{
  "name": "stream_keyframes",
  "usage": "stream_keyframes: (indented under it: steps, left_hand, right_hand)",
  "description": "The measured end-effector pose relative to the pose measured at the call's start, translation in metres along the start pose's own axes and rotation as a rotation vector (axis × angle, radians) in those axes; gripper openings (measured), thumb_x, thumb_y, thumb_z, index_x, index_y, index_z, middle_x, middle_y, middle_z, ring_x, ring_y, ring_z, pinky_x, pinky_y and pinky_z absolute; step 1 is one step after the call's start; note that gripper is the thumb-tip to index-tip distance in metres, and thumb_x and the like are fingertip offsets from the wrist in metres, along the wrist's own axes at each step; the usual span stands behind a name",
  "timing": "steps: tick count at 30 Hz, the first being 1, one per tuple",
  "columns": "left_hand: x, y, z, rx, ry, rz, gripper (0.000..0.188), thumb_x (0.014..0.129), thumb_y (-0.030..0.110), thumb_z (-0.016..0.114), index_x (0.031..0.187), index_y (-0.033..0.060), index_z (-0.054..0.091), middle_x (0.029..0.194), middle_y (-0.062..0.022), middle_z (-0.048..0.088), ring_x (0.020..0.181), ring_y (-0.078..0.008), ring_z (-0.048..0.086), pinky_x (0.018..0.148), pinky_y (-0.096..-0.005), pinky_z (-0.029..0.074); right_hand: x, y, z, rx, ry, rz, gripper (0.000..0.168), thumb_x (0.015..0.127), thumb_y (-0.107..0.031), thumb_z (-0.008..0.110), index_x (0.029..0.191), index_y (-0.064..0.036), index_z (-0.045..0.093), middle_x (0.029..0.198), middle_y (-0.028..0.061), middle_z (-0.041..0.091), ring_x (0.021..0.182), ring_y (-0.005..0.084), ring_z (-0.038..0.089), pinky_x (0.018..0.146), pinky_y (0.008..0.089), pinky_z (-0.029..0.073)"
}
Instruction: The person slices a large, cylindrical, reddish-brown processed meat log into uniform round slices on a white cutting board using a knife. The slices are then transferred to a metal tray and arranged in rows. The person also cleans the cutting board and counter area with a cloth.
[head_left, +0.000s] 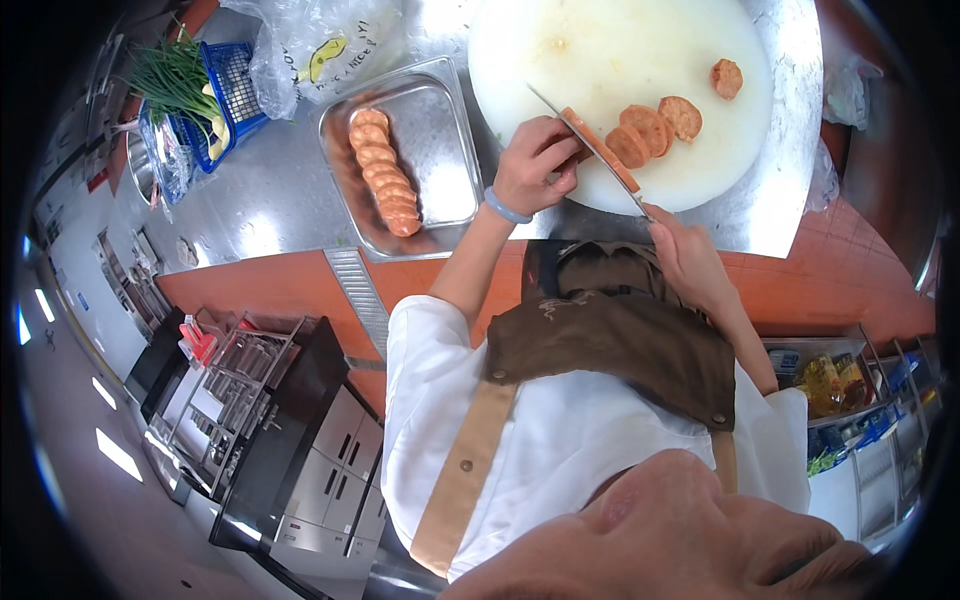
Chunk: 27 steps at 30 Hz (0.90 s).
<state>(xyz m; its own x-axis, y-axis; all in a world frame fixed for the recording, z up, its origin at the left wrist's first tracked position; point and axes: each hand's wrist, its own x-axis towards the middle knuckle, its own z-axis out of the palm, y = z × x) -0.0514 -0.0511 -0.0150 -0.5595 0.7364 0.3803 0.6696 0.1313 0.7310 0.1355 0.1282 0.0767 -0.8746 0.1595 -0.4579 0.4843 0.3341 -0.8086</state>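
Note:
My right hand (686, 251) grips the handle of a kitchen knife (546, 100), its blade pointing up and left across a round white cutting board (555, 67). Along the blade's right face stands an orange-pink sausage slice (600, 150), seen edge-on. My left hand (536, 161), a pale blue bangle at its wrist, has bent fingers against the blade's left side; what they hold is hidden. Right of the knife lie several overlapping round slices (643, 131), with an end piece (726, 79) farther off. A metal tray (446, 187) to the left holds a row of overlapping slices (384, 172).
The board and tray rest on a stainless steel worktable (255, 210). A printed plastic bag (322, 52) lies behind the tray. At the far left are a blue basket (232, 90), green onions (169, 79) and a metal bowl (139, 161). Shelves with bottles (823, 382) stand at the right.

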Motion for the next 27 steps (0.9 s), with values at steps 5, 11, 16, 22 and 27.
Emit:
stream_keyframes:
  steps: [5, 11, 16, 22, 27]
  left_hand:
    - [0.001, -0.003, 0.001, -0.002, -0.004, -0.023, 0.031, 0.064, 0.002, 0.07, 0.095, 0.0039, 0.068, 0.102, -0.0128, 0.063, 0.093, -0.0326, 0.061, 0.079, -0.0396, 0.053]
    - [-0.007, 0.001, 0.01, -0.068, -0.026, -0.041, 0.031, 0.064, 0.001, 0.07, 0.094, 0.0044, 0.068, 0.102, -0.0121, 0.062, 0.094, -0.0326, 0.061, 0.079, -0.0395, 0.053]
    - [-0.008, 0.004, 0.014, -0.068, -0.031, -0.003, 0.033, 0.064, 0.002, 0.071, 0.097, 0.0042, 0.068, 0.106, -0.0125, 0.062, 0.097, -0.0326, 0.061, 0.082, -0.0398, 0.053]
    - [-0.016, 0.009, 0.011, 0.008, 0.011, -0.03, 0.035, 0.067, 0.005, 0.077, 0.1, 0.0044, 0.069, 0.11, -0.0119, 0.062, 0.1, -0.0334, 0.059, 0.086, -0.0416, 0.051]
    - [-0.025, 0.009, 0.011, 0.005, 0.03, -0.06, 0.035, 0.067, 0.006, 0.077, 0.1, 0.0048, 0.068, 0.109, -0.0119, 0.061, 0.098, -0.0338, 0.058, 0.084, -0.042, 0.05]
  right_hand:
    - [0.027, -0.005, 0.007, 0.002, 0.022, -0.059, 0.032, 0.101, -0.02, 0.05, 0.121, 0.004, 0.059, 0.072, 0.0268, 0.062, 0.068, 0.046, 0.061, 0.064, 0.049, 0.047]
    - [0.026, -0.005, 0.004, -0.019, -0.015, 0.017, 0.03, 0.102, -0.022, 0.048, 0.112, 0.003, 0.061, 0.07, 0.0266, 0.06, 0.066, 0.0457, 0.061, 0.061, 0.0503, 0.046]
    - [0.053, 0.004, 0.019, -0.041, 0.017, -0.014, 0.029, 0.102, -0.023, 0.047, 0.109, 0.002, 0.061, 0.067, 0.026, 0.058, 0.063, 0.0456, 0.059, 0.059, 0.0505, 0.044]
    - [0.039, -0.007, 0.002, 0.071, -0.026, -0.003, 0.031, 0.102, -0.021, 0.047, 0.12, 0.001, 0.06, 0.067, 0.0252, 0.059, 0.063, 0.0443, 0.059, 0.059, 0.0479, 0.045]
    - [0.006, -0.021, -0.01, 0.058, -0.01, -0.01, 0.032, 0.101, -0.019, 0.049, 0.123, 0.003, 0.059, 0.068, 0.0249, 0.058, 0.065, 0.0437, 0.06, 0.061, 0.0473, 0.046]
